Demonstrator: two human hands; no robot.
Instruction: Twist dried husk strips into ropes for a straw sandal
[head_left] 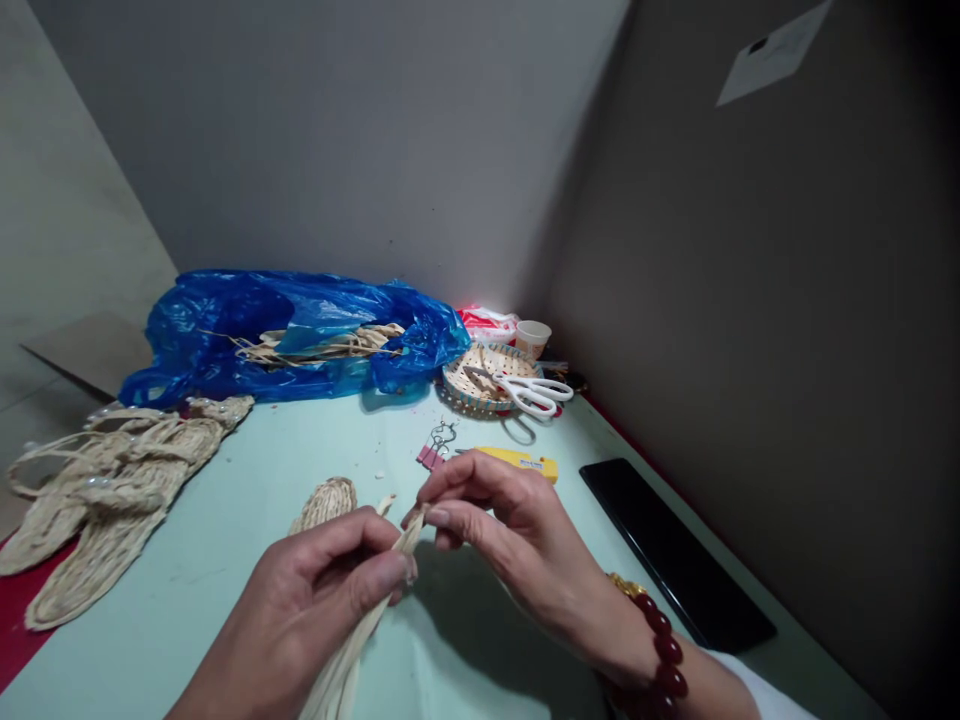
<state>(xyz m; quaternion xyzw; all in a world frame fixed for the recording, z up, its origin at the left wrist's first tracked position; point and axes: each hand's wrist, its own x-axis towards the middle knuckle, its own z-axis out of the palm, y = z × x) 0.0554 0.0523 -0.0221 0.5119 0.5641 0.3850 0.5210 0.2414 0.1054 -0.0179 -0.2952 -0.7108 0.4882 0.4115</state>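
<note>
A bundle of pale straw strands runs up from the bottom edge between my two hands. My left hand pinches it between thumb and fingers a little below its upper end. At that end, the thumb and fingertips of my right hand are closed on the strands. A red bead bracelet circles my right wrist. Just behind my left hand lies a woven straw sole, partly hidden by that hand. Beyond my right fingers are a yellow cutter and pink binder clips.
Finished woven sandals lie at the left. A blue plastic bag with straw inside rests against the back wall. White-handled scissors lie over a small basket, near a paper cup. A black phone is at the right.
</note>
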